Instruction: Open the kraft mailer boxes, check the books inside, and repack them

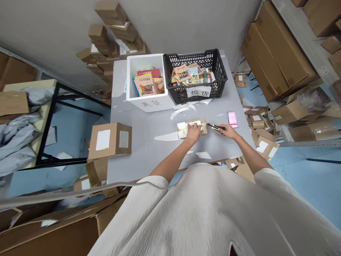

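A small cardboard box (204,131) with a white label lies on the grey table (141,142). My left hand (193,133) rests over its top and grips it, fingers bent against the label. In my right hand (228,131) is a black and yellow utility knife (214,126), its tip pointing left at the box's right end. Whether the tip touches the box I cannot tell. A phone (232,119) with a pink screen lies just beyond my right hand.
At the back of the table stand a white foam box (146,103) and a black plastic crate (222,80), both holding books. Paper scraps (203,155) are scattered about. A larger carton (106,141) stands at the left edge. Cartons are piled behind and on the right-hand floor.
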`<state>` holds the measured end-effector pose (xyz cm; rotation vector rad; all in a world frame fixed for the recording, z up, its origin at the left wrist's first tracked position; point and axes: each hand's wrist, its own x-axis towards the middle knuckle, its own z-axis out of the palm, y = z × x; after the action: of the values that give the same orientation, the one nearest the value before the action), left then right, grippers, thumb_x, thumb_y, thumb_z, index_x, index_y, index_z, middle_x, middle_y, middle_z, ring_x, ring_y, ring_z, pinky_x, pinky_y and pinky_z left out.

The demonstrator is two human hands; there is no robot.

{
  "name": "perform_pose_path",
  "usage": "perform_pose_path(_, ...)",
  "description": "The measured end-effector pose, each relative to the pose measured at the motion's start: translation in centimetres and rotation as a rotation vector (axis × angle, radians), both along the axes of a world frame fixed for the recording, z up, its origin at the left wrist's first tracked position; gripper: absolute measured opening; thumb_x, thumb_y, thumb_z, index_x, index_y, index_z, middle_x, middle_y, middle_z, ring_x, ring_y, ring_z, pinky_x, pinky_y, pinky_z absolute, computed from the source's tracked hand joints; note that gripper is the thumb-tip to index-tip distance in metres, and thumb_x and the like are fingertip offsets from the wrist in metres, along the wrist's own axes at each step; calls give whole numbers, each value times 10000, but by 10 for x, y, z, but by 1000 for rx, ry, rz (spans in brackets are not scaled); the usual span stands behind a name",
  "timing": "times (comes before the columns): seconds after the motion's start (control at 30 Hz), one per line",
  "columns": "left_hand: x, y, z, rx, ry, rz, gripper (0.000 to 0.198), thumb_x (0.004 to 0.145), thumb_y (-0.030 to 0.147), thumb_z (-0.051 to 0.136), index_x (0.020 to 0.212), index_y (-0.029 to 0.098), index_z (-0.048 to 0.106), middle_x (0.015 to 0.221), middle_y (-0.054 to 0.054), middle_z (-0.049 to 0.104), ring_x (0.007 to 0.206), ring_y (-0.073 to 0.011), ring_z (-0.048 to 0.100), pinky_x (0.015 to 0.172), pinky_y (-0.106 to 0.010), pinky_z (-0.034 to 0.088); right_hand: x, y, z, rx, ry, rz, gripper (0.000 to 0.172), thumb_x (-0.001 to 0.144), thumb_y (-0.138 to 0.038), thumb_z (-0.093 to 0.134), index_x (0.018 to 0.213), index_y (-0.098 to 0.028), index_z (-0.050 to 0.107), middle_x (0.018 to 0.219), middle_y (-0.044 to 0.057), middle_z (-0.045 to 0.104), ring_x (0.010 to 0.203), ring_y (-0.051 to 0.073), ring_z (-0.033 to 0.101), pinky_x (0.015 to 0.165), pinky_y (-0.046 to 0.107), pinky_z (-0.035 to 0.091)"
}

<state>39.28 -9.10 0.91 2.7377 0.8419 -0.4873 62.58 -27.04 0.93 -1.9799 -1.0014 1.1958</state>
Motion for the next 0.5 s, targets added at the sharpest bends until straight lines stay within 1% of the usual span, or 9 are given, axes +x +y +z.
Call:
perform_pose_path(0.07,-5,1,1,-8,-3,-2,543,976,234,752,1503,212,622,1490,-197,615,1314,-396,697,1392,-652,219,0,5,2,15,-97,79,405,1057,-517,671,1255,-197,820,1035,78,843,885,239,756,793,313,571)
perform_pose_path(0.13,-9,1,1,-18,-5,-4,546,976,237,755,1507,224,628,1481,-184,617,1281,-379,712,1403,-648,197,0,11,4,17,-204,149,377,1072,-458,651,1281,-207,837,1152,88,860,980,259,758,858,321,548)
perform_pose_path(0.2,-13,2,2,-19,-6,-14,549,972,234,762,1506,232,634,1467,-173,622,1262,-366,720,1411,-645,181,1,17,6,-12,-295,213,376,1090,-422,621,1326,-226,838,1219,86,859,1005,265,751,860,317,524)
perform_pose_path(0.27,-15,2,2,-10,-9,-32,553,965,229,770,1502,240,639,1459,-163,626,1262,-360,721,1414,-648,176,2,23,8,-49,-372,286,385,1109,-398,590,1365,-237,829,1234,88,855,1015,268,747,845,310,506)
perform_pose_path(0.37,-16,1,2,5,-8,-47,561,958,214,771,1503,246,640,1456,-156,632,1262,-355,724,1415,-654,180,4,35,10,-65,-494,375,407,1127,-366,552,1413,-232,809,1290,117,836,1100,287,739,881,318,502)
perform_pose_path(0.43,-16,1,2,10,-5,-45,563,957,203,766,1505,240,641,1454,-158,634,1270,-355,723,1419,-648,182,5,42,10,-67,-551,400,426,1127,-363,537,1434,-231,800,1301,134,826,1129,302,732,912,333,502)
perform_pose_path(0.5,-16,0,3,10,-5,-42,560,964,201,760,1509,233,639,1457,-161,634,1283,-356,720,1423,-639,183,6,48,9,-71,-550,406,429,1117,-374,539,1424,-236,805,1264,134,828,1102,303,727,912,338,498)
